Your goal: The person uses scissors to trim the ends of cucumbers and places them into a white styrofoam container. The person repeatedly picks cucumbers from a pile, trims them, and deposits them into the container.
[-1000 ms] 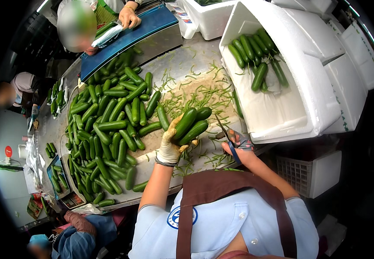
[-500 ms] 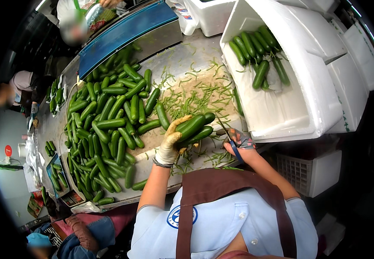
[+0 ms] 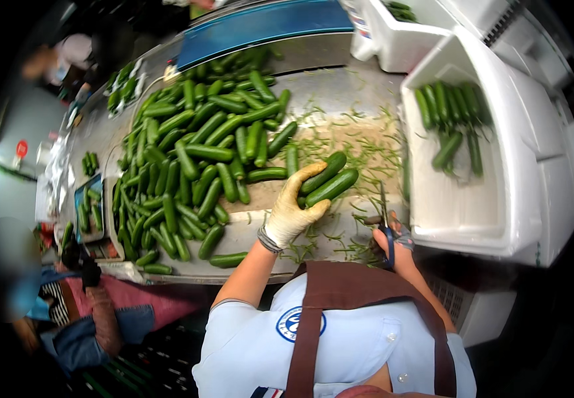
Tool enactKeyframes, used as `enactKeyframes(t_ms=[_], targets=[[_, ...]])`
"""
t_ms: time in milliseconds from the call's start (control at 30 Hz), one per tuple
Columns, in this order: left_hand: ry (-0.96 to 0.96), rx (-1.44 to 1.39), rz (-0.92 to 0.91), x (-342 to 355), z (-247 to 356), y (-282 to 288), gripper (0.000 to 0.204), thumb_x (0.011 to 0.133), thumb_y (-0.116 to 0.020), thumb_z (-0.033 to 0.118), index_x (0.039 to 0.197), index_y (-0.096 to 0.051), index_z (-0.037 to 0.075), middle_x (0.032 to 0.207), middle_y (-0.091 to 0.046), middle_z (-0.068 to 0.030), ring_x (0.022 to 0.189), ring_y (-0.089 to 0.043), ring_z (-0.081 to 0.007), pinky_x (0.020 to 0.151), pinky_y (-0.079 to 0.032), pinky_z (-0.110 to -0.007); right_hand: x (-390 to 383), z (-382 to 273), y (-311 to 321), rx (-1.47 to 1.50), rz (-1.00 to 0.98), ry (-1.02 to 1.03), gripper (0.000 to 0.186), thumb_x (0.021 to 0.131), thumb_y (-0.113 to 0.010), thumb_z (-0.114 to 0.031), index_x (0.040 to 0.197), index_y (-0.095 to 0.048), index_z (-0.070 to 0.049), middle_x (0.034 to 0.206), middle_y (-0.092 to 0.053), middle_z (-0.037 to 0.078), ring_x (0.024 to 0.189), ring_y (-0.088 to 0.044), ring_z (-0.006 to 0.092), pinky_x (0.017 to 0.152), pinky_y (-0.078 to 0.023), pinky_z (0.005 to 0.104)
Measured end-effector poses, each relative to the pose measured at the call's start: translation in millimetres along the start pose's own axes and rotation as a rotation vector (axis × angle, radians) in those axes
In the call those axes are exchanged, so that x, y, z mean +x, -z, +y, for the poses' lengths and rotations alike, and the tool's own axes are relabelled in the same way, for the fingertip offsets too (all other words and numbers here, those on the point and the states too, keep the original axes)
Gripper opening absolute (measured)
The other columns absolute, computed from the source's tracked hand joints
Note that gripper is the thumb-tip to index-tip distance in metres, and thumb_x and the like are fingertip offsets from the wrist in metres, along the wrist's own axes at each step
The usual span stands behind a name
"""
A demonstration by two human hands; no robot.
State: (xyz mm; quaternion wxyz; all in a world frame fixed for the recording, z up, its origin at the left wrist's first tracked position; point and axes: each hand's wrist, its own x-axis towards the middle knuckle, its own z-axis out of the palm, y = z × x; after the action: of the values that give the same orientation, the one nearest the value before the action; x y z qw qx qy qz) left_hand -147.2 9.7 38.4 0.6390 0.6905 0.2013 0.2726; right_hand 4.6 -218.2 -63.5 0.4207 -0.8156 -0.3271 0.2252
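Note:
My left hand (image 3: 289, 211), in a pale glove, grips a few cucumbers (image 3: 333, 186) at the centre, above scattered thin green trimmings (image 3: 353, 149). My right hand (image 3: 398, 242), in a grey patterned glove, holds blue-handled scissors (image 3: 385, 237) with the blades pointing away from me, just right of the cucumbers. A large pile of loose cucumbers (image 3: 204, 152) covers the left and middle of the metal table (image 3: 366, 79). On the right, an open white foam box (image 3: 459, 215) holds several cucumbers (image 3: 447, 103) at its far end.
A blue-topped bar (image 3: 264, 23) runs along the back, beside more foam boxes (image 3: 416, 43). A scale (image 3: 90, 209) carrying cucumbers stands at the left. One co-worker (image 3: 68, 60) is at the back left; another (image 3: 98, 312) is at the lower left. A crate (image 3: 449, 295) sits below the table.
The view has swung, so the table and boxes appear shifted rightward. My left hand has tilted the held cucumbers, still near the scissors. The co-worker behind the blue bar has mostly left view.

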Motion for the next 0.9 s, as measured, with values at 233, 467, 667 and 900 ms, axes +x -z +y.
enactKeyframes(t_ms=[233,467,667,900], targets=[[-0.082,0.028,0.529,-12.0,31.8,65.3,0.055,0.072,-0.064,0.0,0.123,-0.043,0.005,0.125,-0.047,-0.008,0.113,-0.045,-0.0173,0.096,-0.037,-0.03,-4.0,-49.2,3.9,0.196,-0.122,-0.103,0.026,0.073,-0.069,-0.02,0.079,-0.05,-0.004,0.068,-0.046,0.004,0.065,-0.044,0.0156,0.058,-0.037,0.031],[-0.061,0.988,1.161,-18.0,38.8,176.2,0.059,0.068,-0.069,0.009,0.123,-0.046,0.013,0.113,-0.052,-0.0121,0.102,-0.052,-0.0266,0.088,-0.042,-0.035,2.1,-52.6,-9.7,0.203,-0.164,-0.07,0.027,0.072,-0.069,-0.018,0.084,-0.05,-0.003,0.07,-0.045,0.003,0.066,-0.044,0.015,0.059,-0.037,0.0297],[0.135,0.755,1.095,-20.5,-21.4,272.9,0.079,0.061,-0.076,0.008,0.13,-0.04,0.024,0.115,-0.041,-0.015,0.106,-0.045,-0.0277,0.092,-0.039,-0.035,0.5,-49.5,-12.8,0.189,-0.2,-0.054,0.03,0.071,-0.069,-0.017,0.088,-0.049,-0.002,0.071,-0.044,0.002,0.067,-0.044,0.0145,0.06,-0.037,0.0286],[-0.106,-0.099,0.825,-32.2,-20.4,283.2,0.089,0.056,-0.038,-0.025,0.133,-0.039,0.021,0.138,-0.034,0.0026,0.117,-0.044,-0.0184,0.078,-0.05,-0.027,3.7,-55.2,-14.8,0.178,-0.226,-0.035,0.029,0.072,-0.068,-0.02,0.088,-0.053,-0.001,0.073,-0.051,0.003,0.064,-0.048,0.0146,0.058,-0.039,0.0285]])
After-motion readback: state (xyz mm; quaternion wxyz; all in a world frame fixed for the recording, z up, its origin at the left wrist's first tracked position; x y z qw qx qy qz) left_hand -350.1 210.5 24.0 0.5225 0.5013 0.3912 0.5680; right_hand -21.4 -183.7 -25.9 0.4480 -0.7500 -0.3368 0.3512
